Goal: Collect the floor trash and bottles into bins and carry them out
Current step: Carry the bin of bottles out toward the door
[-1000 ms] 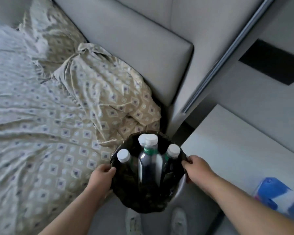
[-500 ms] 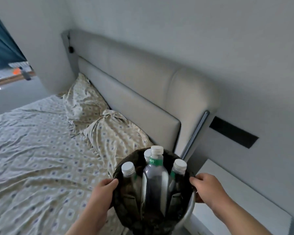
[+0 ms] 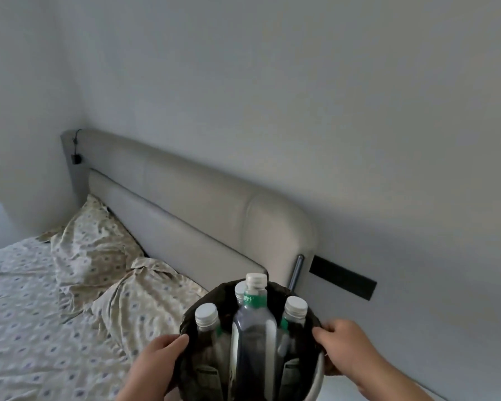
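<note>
I hold a round bin (image 3: 315,380) lined with a black bag at the bottom centre of the head view. Several clear plastic bottles (image 3: 253,331) with white caps and green labels stand upright inside it. My left hand (image 3: 159,357) grips the bin's left rim. My right hand (image 3: 344,345) grips the right rim. The bin's base is cut off by the frame's lower edge.
A bed with a patterned sheet (image 3: 41,328) and two rumpled pillows (image 3: 99,250) lies to the left. A grey padded headboard (image 3: 203,209) runs along the wall behind the bin. A dark wall panel (image 3: 343,277) sits at the right, above a pale bedside surface (image 3: 394,392).
The view has tilted upward from the floor and bedside toward the wall and headboard. The bin has stayed between both hands and appears higher against the bed.
</note>
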Tool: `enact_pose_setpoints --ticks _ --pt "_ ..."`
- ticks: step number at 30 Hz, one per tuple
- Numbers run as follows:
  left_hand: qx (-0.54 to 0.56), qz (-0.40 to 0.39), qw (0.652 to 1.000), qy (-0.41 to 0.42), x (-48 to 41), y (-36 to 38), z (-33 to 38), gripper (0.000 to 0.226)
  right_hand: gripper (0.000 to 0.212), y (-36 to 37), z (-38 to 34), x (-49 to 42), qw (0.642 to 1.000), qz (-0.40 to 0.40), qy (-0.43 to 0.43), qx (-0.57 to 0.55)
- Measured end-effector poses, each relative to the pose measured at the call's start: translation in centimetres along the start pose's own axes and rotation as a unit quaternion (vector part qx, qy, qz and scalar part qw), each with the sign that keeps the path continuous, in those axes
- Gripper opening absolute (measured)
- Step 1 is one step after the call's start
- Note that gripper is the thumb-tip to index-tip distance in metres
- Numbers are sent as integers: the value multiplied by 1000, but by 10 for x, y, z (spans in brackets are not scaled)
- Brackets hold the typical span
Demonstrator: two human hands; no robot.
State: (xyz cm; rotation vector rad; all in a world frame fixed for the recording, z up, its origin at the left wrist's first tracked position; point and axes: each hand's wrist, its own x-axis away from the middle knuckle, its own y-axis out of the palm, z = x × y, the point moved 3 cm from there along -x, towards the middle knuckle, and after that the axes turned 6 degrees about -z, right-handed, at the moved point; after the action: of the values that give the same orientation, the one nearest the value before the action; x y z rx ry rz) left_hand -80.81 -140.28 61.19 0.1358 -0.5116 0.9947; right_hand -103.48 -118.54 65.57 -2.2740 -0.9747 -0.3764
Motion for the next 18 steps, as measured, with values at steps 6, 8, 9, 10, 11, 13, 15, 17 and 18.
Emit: enact_pose_setpoints --ticks 6,8,9,10,11,13,15,17,18 --pt "-85 -113 986 86 -21 6 67 13 26 1 -12 37 994 89 53 -34" --pt "-90 -156 979 98 -36 9 78 15 25 3 -12 51 987 124 69 -72" --pt "-96 -176 974 105 -41 12 82 15 23 6 -12 60 983 142 80 -88" --pt "-98 -194 971 101 -43 15 85 14 22 9 -10 70 978 160 88 -100" --pt "-95 -213 967 100 -44 19 88 13 22 12 -8 80 973 179 96 -112" --pt "-99 -256 957 97 -41 30 90 19 23 16 -3 104 961 213 111 -137" --pt "-122 -298 941 106 -33 42 92 20 22 19 4 132 948 251 121 -151" --pt "-139 -332 925 119 -21 55 91 13 19 20 12 161 933 292 125 -169" --pt "-149 -343 919 124 -14 63 89 15 18 21 18 178 924 310 128 -182"
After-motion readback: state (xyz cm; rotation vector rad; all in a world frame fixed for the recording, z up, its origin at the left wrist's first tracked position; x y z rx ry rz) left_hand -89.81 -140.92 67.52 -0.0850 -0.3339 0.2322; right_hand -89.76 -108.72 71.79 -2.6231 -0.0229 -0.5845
